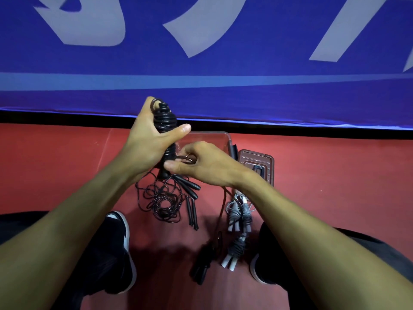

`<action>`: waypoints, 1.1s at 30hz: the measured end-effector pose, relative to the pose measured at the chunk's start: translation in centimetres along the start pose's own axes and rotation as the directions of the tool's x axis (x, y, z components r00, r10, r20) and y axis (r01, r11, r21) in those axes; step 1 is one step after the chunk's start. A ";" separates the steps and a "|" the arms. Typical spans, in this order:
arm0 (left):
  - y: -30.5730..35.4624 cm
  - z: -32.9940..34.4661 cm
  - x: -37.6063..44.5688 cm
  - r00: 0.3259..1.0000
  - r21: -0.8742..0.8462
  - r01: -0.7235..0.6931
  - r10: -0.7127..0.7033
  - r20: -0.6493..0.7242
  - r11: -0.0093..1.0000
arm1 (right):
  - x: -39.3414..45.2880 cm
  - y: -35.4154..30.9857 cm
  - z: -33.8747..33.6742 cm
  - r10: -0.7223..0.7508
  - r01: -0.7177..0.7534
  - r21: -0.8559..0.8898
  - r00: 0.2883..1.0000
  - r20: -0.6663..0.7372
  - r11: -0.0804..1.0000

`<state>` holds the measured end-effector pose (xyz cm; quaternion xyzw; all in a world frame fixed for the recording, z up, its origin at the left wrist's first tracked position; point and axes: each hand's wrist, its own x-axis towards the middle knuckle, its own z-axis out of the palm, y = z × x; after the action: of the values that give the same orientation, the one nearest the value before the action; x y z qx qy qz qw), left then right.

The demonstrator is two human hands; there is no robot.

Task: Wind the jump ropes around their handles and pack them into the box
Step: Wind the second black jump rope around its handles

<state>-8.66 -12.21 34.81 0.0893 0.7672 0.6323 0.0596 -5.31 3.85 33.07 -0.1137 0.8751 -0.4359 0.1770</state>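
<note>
Behind the red floor (67, 166) stands a blue banner (201, 63) with pale lettering, largest thing in view. Clear plastic box (220, 139) sits on floor just below the banner edge, its lid (257, 166) flat beside it on the right. Left hand (147, 139) grips the wound black jump rope (165, 121) above the box, fingers curled round the coils, thumb out to the right; bundle's long axis runs near upright, top tilted slightly left, away from the person. Right hand (196, 164) pinches the loose rope end at the bundle's lower part, fingers curled. Loose black ropes (163, 198) lie tangled on floor below the hands, their handles pointing down-right. Grey wound ropes (239, 213) lie right of those, long axis toward the person. Another black bundle (203, 262) lies nearer, between the shoes (123, 242).
</note>
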 end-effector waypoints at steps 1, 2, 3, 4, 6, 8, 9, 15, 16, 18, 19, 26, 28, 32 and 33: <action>-0.1 0.2 -0.1 1.000 0.015 0.004 -0.004 0.011 1.000 | 0.0 0.0 0.1 -0.020 0.020 0.001 0.999 -0.033 1.000; -0.1 0.3 -0.2 1.000 0.033 0.005 -0.006 0.030 0.999 | 0.2 0.1 0.2 -0.038 0.037 -0.006 0.997 -0.066 0.999; -0.2 0.4 -0.3 0.999 0.050 0.009 -0.012 0.053 0.999 | 0.2 0.1 0.2 -0.047 0.046 -0.022 0.995 -0.085 0.999; -0.3 0.5 -0.4 0.996 0.042 0.023 -0.027 0.082 0.999 | 0.3 0.2 0.2 -0.054 0.050 -0.039 0.994 -0.092 0.998; -0.3 0.5 -0.4 0.985 -0.094 0.098 -0.083 0.154 0.991 | 0.1 0.1 0.0 -0.074 0.066 -0.079 0.993 -0.097 0.995; -0.1 0.3 -0.2 0.968 -0.245 0.175 -0.122 0.218 0.954 | -0.1 -0.1 -0.1 -0.099 0.087 -0.117 0.990 -0.103 0.989; 0.0 0.1 0.0 0.963 -0.290 0.198 -0.131 0.235 0.936 | -0.2 -0.1 -0.2 -0.106 0.093 -0.122 0.988 -0.108 0.988; 0.1 -0.8 0.7 0.986 -0.307 0.109 -0.063 0.157 0.945 | 0.1 -0.1 -0.4 -0.070 0.063 -0.040 0.978 -0.194 0.997; 0.0 -0.9 0.8 0.991 -0.283 0.094 -0.062 0.119 0.955 | 0.1 -0.1 -0.4 -0.063 0.058 -0.031 0.980 -0.188 0.998; 0.0 -1.0 0.9 0.998 -0.215 0.058 -0.048 0.051 0.975 | 0.0 0.0 -0.4 -0.058 0.053 -0.033 0.984 -0.170 0.998; -0.1 -1.0 0.8 1.000 -0.167 0.023 -0.020 0.019 0.986 | 0.1 0.0 -0.3 -0.064 0.057 -0.049 0.986 -0.153 0.997; -0.2 -0.2 0.4 0.997 0.044 -0.067 0.065 0.051 0.997 | 0.4 0.3 0.5 -0.102 0.081 -0.165 0.987 -0.125 0.983; -0.1 -0.4 0.5 0.987 -0.180 0.071 -0.043 0.153 0.981 | 0.6 0.5 0.0 -0.106 0.088 -0.135 0.986 -0.128 0.987; 0.0 -1.1 0.7 0.965 -0.344 0.141 -0.051 0.257 0.928 | 0.3 0.1 -0.4 -0.112 0.100 -0.097 0.985 -0.132 0.990; 0.0 -1.1 0.7 0.966 -0.321 0.120 -0.037 0.254 0.939 | 0.3 0.0 -0.3 -0.105 0.095 -0.084 0.986 -0.127 0.992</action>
<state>-9.58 -13.11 35.06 0.1242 0.6388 0.7343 0.1933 -5.68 3.96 33.22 -0.1355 0.8943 -0.4163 0.0922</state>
